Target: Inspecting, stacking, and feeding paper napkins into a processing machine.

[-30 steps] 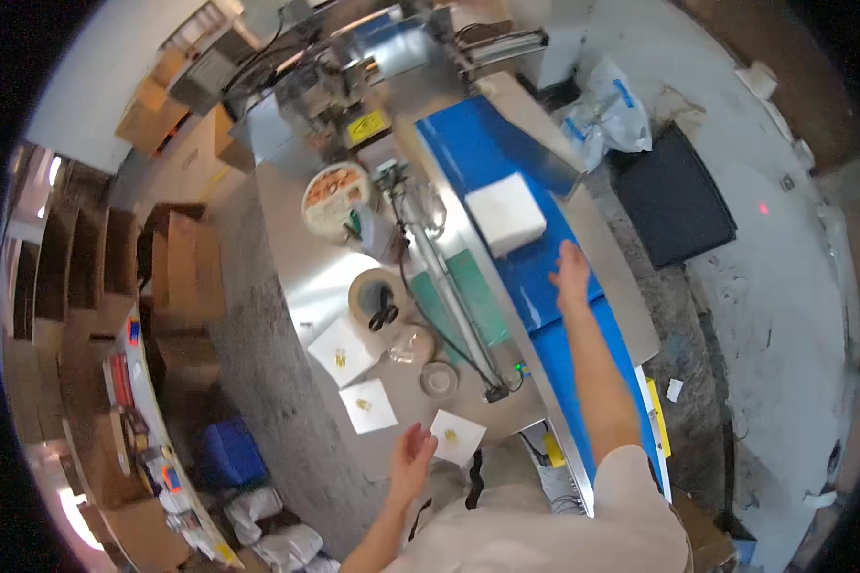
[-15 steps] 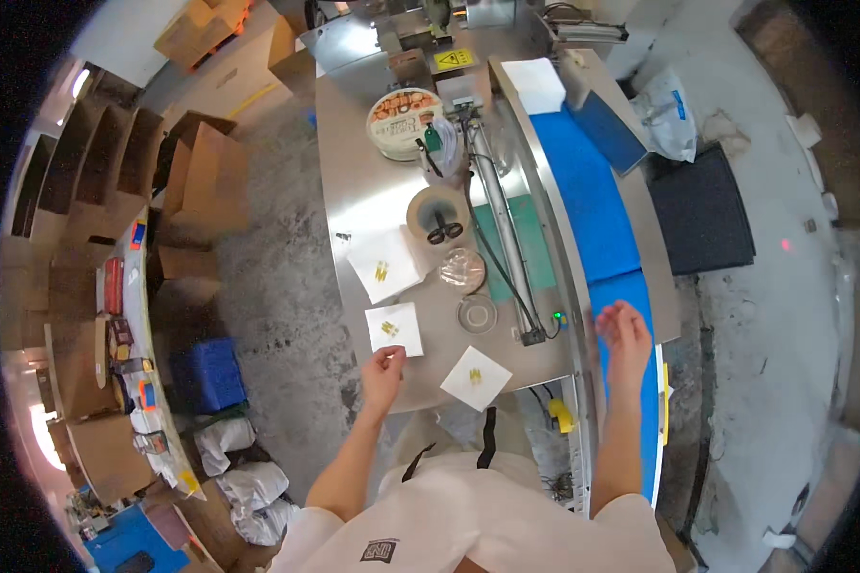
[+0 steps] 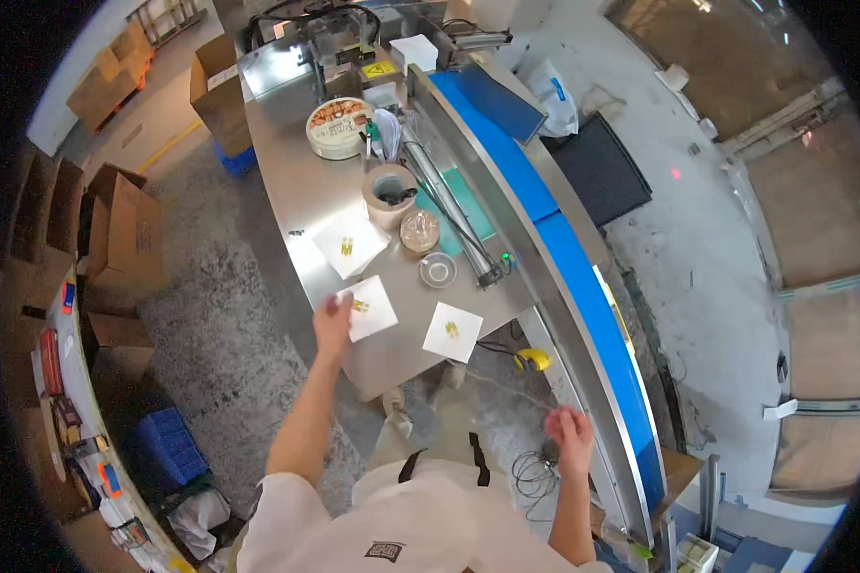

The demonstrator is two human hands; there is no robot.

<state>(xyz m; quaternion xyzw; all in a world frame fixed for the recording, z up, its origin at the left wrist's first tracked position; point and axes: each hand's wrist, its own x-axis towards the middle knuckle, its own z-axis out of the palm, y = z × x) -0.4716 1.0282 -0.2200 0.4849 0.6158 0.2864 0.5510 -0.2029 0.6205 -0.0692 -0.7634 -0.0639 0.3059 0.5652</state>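
Left hand touching white sheet (table edge).

Right hand came off the blue belt and dropped back beside the body, clear of the worktop. Left hand moved from the near paper square to the middle square, now touching its edge.

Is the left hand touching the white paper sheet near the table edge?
Touching. The head view shows the left hand lying over the left edge of the white paper sheet on the table, with no gap between them.
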